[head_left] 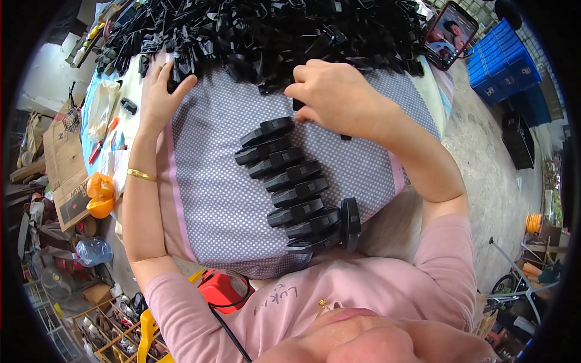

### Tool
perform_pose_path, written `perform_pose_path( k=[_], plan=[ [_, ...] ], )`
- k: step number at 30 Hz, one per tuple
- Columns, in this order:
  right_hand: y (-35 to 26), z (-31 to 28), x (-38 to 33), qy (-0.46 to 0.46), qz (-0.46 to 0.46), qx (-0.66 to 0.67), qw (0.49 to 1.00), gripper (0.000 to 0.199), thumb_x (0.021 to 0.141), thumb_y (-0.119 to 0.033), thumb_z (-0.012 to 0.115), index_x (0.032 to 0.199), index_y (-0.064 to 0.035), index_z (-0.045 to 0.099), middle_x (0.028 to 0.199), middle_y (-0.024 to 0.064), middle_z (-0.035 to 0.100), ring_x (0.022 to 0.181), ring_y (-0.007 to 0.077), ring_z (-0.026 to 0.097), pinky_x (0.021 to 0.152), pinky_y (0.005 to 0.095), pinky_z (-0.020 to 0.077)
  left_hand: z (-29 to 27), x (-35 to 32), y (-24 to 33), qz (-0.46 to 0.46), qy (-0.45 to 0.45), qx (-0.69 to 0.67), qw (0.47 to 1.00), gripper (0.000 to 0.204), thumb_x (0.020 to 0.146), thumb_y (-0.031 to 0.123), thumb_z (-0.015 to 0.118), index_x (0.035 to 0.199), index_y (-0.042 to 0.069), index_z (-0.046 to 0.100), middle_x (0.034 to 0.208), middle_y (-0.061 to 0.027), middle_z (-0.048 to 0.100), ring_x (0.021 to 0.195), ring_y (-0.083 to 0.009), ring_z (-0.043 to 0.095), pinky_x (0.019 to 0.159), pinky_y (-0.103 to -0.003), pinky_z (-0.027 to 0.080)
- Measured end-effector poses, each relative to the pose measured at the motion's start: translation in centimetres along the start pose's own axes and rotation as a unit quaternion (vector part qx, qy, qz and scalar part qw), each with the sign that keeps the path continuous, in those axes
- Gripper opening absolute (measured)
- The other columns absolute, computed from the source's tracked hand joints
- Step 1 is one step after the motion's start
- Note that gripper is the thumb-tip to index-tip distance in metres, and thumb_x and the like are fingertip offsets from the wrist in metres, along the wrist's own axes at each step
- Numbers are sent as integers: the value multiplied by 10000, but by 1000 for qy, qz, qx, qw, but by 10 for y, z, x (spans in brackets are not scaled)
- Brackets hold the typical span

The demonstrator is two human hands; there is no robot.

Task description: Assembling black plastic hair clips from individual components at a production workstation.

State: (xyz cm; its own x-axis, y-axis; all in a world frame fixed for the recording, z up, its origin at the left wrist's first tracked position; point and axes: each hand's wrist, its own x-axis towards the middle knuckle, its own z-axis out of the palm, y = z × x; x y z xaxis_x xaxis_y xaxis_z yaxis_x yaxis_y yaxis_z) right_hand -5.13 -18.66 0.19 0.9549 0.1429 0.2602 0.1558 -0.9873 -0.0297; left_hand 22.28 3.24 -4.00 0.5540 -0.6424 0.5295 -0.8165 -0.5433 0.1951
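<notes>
Cloth (pixel 212 199): right hand (pixel 339 94) holds 1 black piece (pixel 297 104) (left hand (pixel 161 100) spread).

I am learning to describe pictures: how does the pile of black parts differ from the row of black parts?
The pile is jumbled; in the row, parts lie mostly side by side. The pile is much larger than the row. The pile lies on the far side, the row nearer. Both consist of black parts.

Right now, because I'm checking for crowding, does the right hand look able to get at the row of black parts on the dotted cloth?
Probably yes: the right hand is close to the row of black parts, with nothing visibly between, though it may hold a dark piece.
</notes>
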Motion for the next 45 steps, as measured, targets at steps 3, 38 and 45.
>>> perform_pose_path(
  k=[3,38,45],
  plan=[
    [1,3,-1,-9,-3,2,1000,286,735,-251,754,925,-59,662,870,33,597,874,198,595,744,311,519,-8,-4,15,-22,-85,-56,995,705,810,411,716,1331,1,478,1353,-237,454,1228,-353,474,1031,-378,388],
    [-14,24,11,120,-34,222,967,220,816,-150,694,999,-31,673,888,103,683,835,254,653,723,329,534,-63,-26,81,-153,-65,-265,950,291,936,183,487,1116,-16,602,718,-103,645,555,-134,567,534,-263,460],
    [-7,14,5,48,-39,103,993,207,768,-116,702,953,-32,663,922,67,648,873,252,606,761,343,516,-60,-43,122,-193,-334,-409,827,325,1026,279,389,1117,53,605,637,-20,585,458,-22,459,418,-167,347]
  ],
)
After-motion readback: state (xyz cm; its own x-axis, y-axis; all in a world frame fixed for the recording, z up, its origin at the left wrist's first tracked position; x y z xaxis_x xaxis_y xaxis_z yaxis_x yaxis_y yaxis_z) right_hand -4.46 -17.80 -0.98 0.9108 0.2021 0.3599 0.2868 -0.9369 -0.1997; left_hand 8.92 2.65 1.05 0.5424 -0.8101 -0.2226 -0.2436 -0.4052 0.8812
